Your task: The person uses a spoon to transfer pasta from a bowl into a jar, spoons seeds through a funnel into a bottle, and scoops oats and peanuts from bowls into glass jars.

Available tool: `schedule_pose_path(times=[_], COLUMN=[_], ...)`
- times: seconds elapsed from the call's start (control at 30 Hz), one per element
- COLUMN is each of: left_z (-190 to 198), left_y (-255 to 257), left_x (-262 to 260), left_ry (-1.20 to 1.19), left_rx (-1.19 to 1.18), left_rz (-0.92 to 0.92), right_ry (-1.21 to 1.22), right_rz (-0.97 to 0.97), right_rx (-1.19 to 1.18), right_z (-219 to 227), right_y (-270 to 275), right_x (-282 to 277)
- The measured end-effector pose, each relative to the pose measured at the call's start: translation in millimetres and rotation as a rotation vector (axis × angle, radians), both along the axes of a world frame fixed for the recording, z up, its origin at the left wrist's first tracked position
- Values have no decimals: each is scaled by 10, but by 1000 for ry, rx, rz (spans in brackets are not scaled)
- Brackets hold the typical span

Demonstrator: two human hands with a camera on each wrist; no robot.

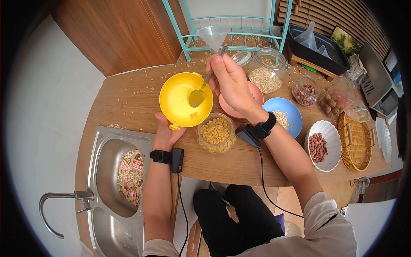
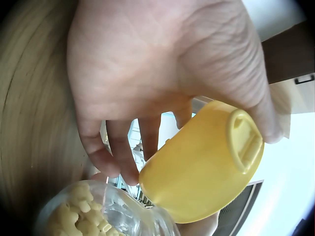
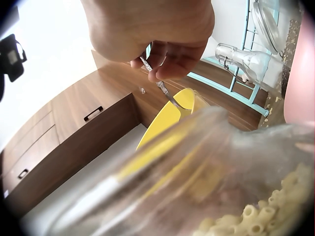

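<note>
My left hand (image 1: 168,133) holds a yellow bowl (image 1: 177,92) by its near rim, thumb at the side and fingers underneath. The left wrist view shows the bowl (image 2: 202,172) tipped, with its small handle (image 2: 246,142) beside the thumb. A few small bits lie in the bowl. My right hand (image 1: 233,83) grips a metal spoon (image 1: 197,98) by its handle, the spoon's head inside the bowl. Just right of the bowl stands a clear jar of macaroni (image 1: 216,132), close below both hands.
A clear funnel (image 1: 213,36) rises behind my right hand before a teal rack (image 1: 252,40). Pink and blue plates (image 1: 293,113), an oat jar (image 1: 265,79), a white bowl of peanuts (image 1: 314,126) and a wicker basket (image 1: 357,145) stand rightward. A sink (image 1: 102,171) lies left.
</note>
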State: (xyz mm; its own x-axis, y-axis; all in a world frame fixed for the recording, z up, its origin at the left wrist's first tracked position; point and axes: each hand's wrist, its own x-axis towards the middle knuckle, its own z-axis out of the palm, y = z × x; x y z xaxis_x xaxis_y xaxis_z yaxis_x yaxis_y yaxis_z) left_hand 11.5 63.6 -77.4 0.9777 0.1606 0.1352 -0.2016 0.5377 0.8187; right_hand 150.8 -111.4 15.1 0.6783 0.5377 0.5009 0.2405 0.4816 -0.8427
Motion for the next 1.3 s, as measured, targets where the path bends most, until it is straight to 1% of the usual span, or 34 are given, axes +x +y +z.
schedule_pose_path(times=[0.27, 0.47, 0.53, 0.77, 0.83, 1.07, 1.13, 1.3], left_z=[-17, 15, 13, -44, -22, 7, 34, 29], left_y=[40, 44, 41, 70, 53, 10, -7, -11], left_x=[4, -4, -9, 18, 32, 46, 43, 48], left_ry=[-11, -8, -42, -57, -80, -90, -18, -14], left_rx=[39, 71, -34, -33, -13, 3, 54, 44], left_rz=[0, -5, -49, -49, -75, -69, -17, -6], right_ry=[-33, 18, 23, 27, 22, 15, 16, 8], right_rz=[96, 137, 152, 214, 214, 219, 227, 220], right_rx=[-67, -13, -12, 21, 18, 32, 32, 27], right_z=[38, 38, 20, 48, 45, 67, 71, 102], right_y=[-37, -36, -31, -47, -48, -60, -63, -92], right_x=[-20, -12, 12, 3, 28, 30, 54, 77])
